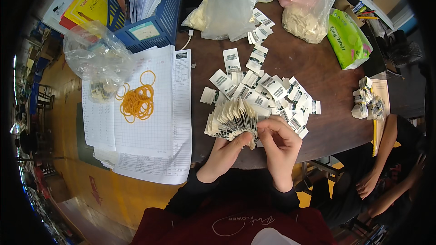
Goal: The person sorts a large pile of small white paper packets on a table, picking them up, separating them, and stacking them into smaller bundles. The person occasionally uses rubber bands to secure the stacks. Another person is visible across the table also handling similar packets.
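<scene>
Near the table's front edge my left hand (223,158) is closed around a thick, fanned-out stack of labels (232,117), cream-coloured with dark print, its thumb pressed on the near end. At the stack's right side my right hand (280,147) is closed, thumb and forefinger pinching the edge of a label there. The fingertips partly hide that label. Just beyond my hands lies a loose heap of small white printed labels (273,87), some overlapping and facing different ways.
Yellow rubber bands (137,103) lie on paper sheets (154,154) at left, beside a clear plastic bag (97,54). Behind stand a blue file basket (156,29) and label-filled bags (305,25). Bundled labels (368,102) and a green tissue pack (347,41) are at right, near another person's arms (381,154).
</scene>
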A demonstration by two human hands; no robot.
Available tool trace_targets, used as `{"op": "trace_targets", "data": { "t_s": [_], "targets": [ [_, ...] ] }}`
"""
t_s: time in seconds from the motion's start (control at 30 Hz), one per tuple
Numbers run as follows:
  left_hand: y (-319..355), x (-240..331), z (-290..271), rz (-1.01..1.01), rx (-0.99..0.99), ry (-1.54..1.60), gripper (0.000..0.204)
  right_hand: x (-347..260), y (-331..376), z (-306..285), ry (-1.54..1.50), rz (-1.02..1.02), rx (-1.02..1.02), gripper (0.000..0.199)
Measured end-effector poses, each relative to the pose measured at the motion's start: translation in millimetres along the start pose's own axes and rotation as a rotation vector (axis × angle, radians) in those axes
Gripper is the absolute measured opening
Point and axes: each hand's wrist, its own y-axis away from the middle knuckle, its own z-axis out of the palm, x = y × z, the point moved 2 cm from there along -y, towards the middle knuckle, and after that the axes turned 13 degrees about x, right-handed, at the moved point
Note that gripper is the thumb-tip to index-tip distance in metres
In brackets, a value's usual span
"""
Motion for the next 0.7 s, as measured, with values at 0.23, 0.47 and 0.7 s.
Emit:
{"op": "trace_targets", "data": {
  "t_s": [0.23,0.47,0.7],
  "targets": [
    [-0.3,0.5,-1.0,-0.012,0.005,-0.010,0.039,-3.4,-2.4,-1.8,-0.008,0.003,-0.072,0.017],
    [-0.7,0.4,-0.1,-0.026,-0.040,0.026,0.040,-1.1,-1.9,1.8,-0.058,0.042,0.042,0.018],
    [0.9,1.4,0.1,-0.063,-0.003,-0.056,0.043,-8.1,-0.8,-1.5,0.061,0.039,-0.045,0.014]
  ]
}}
